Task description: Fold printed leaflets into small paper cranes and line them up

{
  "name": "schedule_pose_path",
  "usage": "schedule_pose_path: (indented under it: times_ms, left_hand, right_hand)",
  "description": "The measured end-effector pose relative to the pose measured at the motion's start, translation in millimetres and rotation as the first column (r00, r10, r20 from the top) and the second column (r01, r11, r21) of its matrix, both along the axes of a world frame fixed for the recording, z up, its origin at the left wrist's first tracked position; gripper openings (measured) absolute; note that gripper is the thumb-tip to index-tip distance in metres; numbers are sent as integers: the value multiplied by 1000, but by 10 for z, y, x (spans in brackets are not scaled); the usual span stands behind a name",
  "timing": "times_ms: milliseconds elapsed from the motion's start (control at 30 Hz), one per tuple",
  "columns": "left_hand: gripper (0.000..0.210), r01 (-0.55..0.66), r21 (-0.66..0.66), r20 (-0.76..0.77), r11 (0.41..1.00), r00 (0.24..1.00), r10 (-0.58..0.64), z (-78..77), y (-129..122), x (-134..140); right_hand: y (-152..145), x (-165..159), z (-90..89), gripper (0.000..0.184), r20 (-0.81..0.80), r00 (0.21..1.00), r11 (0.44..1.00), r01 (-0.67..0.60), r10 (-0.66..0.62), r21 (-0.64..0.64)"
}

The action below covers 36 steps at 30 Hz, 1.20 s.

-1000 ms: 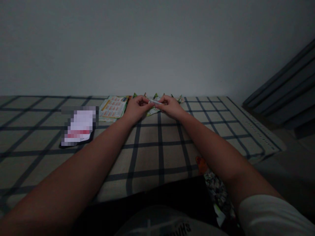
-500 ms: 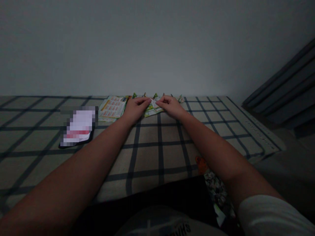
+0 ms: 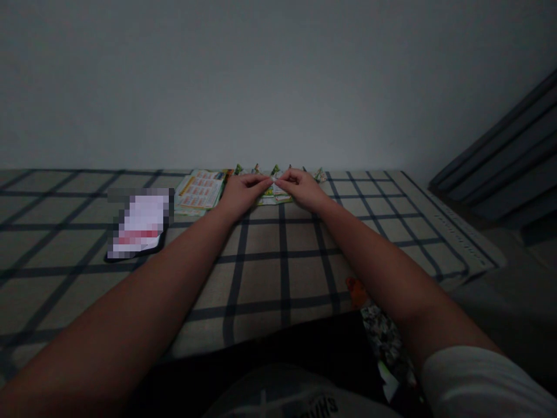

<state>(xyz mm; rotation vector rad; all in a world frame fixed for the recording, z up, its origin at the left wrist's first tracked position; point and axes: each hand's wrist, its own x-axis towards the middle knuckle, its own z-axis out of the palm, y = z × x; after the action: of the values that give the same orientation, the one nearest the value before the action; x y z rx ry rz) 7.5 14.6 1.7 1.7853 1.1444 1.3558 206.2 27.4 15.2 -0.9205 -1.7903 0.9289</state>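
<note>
A green and white printed sheet of paper (image 3: 273,198) lies between my two hands near the wall side of the table. My left hand (image 3: 244,190) pinches its upper part, thumb and fingers closed together. From the other side my right hand (image 3: 301,187) pinches the same paper, the fingertips of both hands almost meeting. Behind my hands stands a row of several small folded paper pieces (image 3: 275,169) with pointed tops, partly hidden by my fingers. Left of my left hand is a stack of printed leaflets (image 3: 200,190).
A phone (image 3: 141,223) with a blurred bright screen lies on the checked tablecloth (image 3: 261,273) at the left. A plain wall (image 3: 278,87) rises behind the table. Grey pleated fabric (image 3: 513,157) hangs at the right. Orange and patterned items (image 3: 357,291) show below my right forearm.
My left hand has shifted slightly right, bringing its fingertips closer to my right hand's. The paper's near edge has turned to lie more level. My right hand has barely moved.
</note>
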Motion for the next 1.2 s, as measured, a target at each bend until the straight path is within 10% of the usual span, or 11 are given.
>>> schedule_pose_path:
  times_ms: [1200]
  left_hand:
    - [37, 42, -44, 7, 998, 999, -42, -58, 55, 9]
  right_hand:
    - [41, -15, -46, 22, 1, 1000, 998, -14, 15, -65]
